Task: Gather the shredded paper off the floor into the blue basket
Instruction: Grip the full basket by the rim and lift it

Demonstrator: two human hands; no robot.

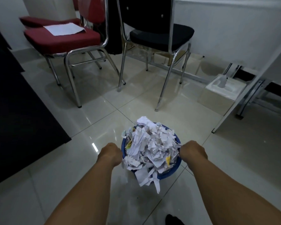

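Gripping opposite sides of the blue basket, the left hand and right hand are curled shut on its rim. Shredded paper heaps over it, above the tiled floor near a black chair.

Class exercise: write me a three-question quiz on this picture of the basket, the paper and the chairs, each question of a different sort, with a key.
1. True or false: both hands, left and right, are at the basket's sides.
2. What lies on the red chair? A) a sheet B) a cup C) a bag
3. Fill in: the shredded paper is heaped above the basket's ____.

Key: 1 true; 2 A, the sheet; 3 rim.
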